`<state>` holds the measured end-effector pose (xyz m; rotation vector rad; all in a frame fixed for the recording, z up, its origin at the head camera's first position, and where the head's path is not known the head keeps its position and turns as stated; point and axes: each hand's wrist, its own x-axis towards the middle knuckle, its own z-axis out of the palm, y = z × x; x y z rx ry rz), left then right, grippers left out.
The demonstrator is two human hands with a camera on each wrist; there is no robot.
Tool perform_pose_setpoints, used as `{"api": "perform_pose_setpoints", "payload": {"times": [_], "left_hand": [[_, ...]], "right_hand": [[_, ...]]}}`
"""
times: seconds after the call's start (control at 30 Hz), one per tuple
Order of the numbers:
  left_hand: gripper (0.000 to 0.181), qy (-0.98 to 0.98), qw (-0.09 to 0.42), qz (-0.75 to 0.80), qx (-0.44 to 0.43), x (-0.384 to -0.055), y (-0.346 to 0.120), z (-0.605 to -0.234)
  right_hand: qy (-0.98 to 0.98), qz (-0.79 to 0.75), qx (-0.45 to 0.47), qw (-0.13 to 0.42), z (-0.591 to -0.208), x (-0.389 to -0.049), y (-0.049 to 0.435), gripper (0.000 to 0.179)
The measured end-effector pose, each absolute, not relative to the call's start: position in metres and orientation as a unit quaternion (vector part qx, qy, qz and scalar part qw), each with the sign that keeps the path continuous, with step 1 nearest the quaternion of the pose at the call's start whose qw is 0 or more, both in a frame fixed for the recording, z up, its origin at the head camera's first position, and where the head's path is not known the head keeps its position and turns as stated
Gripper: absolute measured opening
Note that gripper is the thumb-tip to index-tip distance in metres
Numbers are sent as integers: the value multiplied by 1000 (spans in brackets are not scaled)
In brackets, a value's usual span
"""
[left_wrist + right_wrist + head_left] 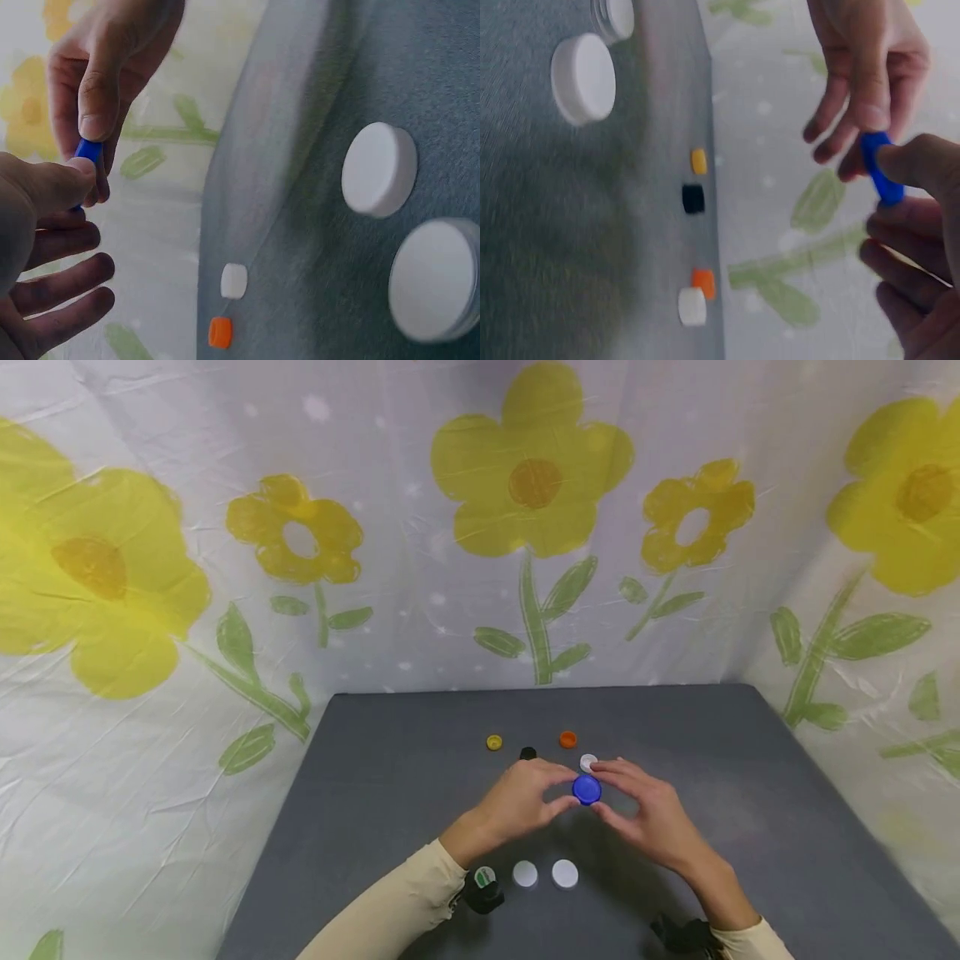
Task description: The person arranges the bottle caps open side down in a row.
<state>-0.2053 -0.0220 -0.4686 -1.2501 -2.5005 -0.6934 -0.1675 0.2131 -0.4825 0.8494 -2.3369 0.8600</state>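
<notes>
Both hands meet over the grey table at a round blue cap [587, 789], which looks like a bottle cap. My left hand [525, 797] pinches its left edge between thumb and index finger. On the opposite edge, the thumb and fingers of my right hand [647, 808] hold it too. The left wrist view shows the blue cap [88, 151] edge-on between the two thumbs. In the right wrist view the blue cap [882, 168] is tilted, and the other fingers of each hand spread away from it. A small white cap [587, 762] lies just behind, partly covered by the right fingertips.
Farther back lie a yellow cap [494, 742], an orange cap [567, 739] and a black cap [528, 752]. Two larger white lids, one left [525, 874] and one right [565, 874], sit nearer me. A flowered curtain [405, 635] hangs behind the table [390, 735].
</notes>
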Motion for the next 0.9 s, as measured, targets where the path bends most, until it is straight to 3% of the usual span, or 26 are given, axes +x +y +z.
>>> {"api": "perform_pose_setpoints", "payload": {"times": [0.33,0.63,0.9], "left_hand": [[28,-860,69,-131,-489,-192,7,-484],[29,-868,57,-107,-481,-183,17,-498],[26,-880,18,-46,-473,-176,24,-512]], "right_hand": [[-897,263,303,184,-498,-144,243,41],[-883,282,310,213,-520,-133,246,48],[-892,267,308,193,-541,-125,245,41]]}}
